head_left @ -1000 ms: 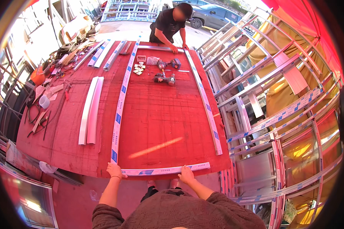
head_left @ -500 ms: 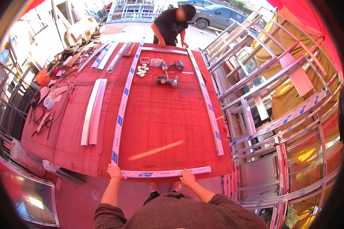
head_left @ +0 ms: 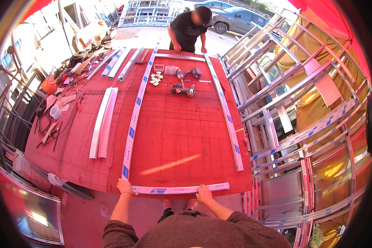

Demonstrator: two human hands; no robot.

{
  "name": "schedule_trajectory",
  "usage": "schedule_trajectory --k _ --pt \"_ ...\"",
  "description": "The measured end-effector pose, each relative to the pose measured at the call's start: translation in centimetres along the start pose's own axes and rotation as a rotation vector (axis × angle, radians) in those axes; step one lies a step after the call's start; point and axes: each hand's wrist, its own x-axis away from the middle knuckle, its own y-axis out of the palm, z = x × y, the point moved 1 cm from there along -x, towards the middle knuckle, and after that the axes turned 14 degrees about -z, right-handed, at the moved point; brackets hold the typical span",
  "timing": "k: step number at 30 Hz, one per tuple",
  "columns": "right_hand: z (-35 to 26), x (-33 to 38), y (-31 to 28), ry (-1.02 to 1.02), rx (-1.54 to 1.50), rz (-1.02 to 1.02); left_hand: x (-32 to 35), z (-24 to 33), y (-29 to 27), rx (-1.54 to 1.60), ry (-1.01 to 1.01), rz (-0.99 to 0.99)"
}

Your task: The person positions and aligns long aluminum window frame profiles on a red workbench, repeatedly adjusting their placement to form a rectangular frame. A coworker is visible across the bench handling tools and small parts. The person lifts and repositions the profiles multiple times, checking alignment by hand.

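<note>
My left hand [head_left: 125, 187] is closed on the corner where the near frame bar [head_left: 165, 190] meets the long left frame bar [head_left: 136, 111]. Further along the near bar, my right hand [head_left: 203, 194] grips it from the table's front edge. Both bars are metal profiles wrapped in white and blue film. The right frame bar [head_left: 225, 111] lies apart from the near bar's right end. Across the far side lies another frame bar [head_left: 181, 57], with a co-worker [head_left: 190, 29] bent over it, hands near its ends.
Two cordless drills [head_left: 184, 89], small pale pieces [head_left: 156, 78] and a clear bag [head_left: 171, 70] lie inside the frame on the red table [head_left: 173, 136]. Loose profiles [head_left: 104, 124] lie at left, beyond them scrap and tools. Racks of metal frames [head_left: 285, 103] stand close on the right.
The whole scene has shifted slightly right and down in the picture. My hands stay on the near bar at the same places; the co-worker remains at the far end.
</note>
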Motion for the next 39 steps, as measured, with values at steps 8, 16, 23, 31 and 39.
schedule_trajectory --k 8,16,23,31,39 --pt "-0.2 -0.2 -0.1 0.064 -0.007 -0.098 0.1 0.1 -0.5 -0.021 0.007 -0.045" --pt "-0.2 -0.1 0.1 -0.001 0.042 -0.012 0.4 0.1 -0.8 0.003 -0.008 -0.046" --pt "0.0 -0.2 0.5 0.018 0.050 -0.020 -0.5 0.3 0.0 0.005 -0.042 -0.030" --pt "-0.5 0.2 -0.1 -0.028 0.052 0.043 -0.4 0.2 0.1 0.028 -0.014 -0.027" --pt "0.3 -1.1 -0.7 -0.062 0.130 0.016 -0.1 0.1 -0.3 0.034 -0.005 -0.045"
